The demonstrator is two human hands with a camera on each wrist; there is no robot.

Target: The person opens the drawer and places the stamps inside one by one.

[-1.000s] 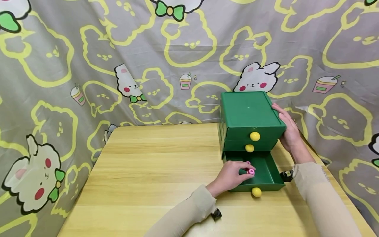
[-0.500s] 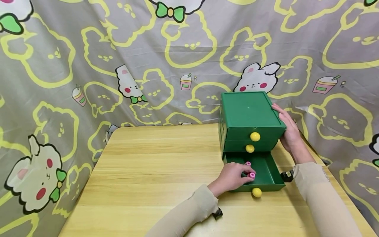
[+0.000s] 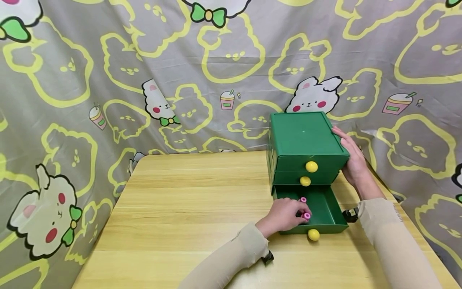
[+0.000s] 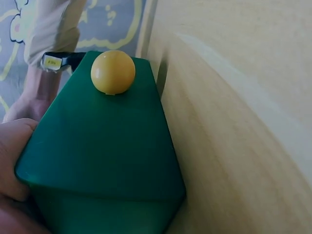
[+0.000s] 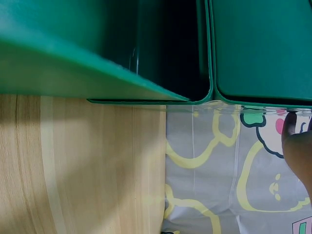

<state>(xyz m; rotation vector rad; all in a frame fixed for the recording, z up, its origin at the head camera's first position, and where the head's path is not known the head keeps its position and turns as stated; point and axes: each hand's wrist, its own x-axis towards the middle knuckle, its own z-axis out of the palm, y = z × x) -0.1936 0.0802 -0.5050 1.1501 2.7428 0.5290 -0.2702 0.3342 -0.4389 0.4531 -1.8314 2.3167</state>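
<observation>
My left hand [image 3: 283, 216] reaches over the left wall of the pulled-out bottom drawer [image 3: 326, 206], pinching a small pink cylinder [image 3: 307, 216] with a pale hole in its end, low inside. Behind those fingers a second pink piece [image 3: 303, 200] lies in the drawer, partly hidden. In the left wrist view part of the left hand [image 4: 12, 156] shows beside the drawer front [image 4: 107, 141]. My right hand [image 3: 354, 160] rests with extended fingers against the right side of the green cabinet [image 3: 306, 134]; the right wrist view catches only some of that hand [image 5: 300, 153] at its edge.
Two upper drawers stay closed, with an upper yellow knob [image 3: 311, 166] and a lower yellow knob [image 3: 305, 181]. The bottom drawer's yellow knob [image 3: 313, 235] sticks out over the wooden table [image 3: 187, 208]. A patterned curtain [image 3: 231, 120] hangs behind the table.
My left hand has lowered slightly toward the drawer's front with the pink cylinder, and more of the second pink piece shows. My right hand keeps its place on the cabinet.
</observation>
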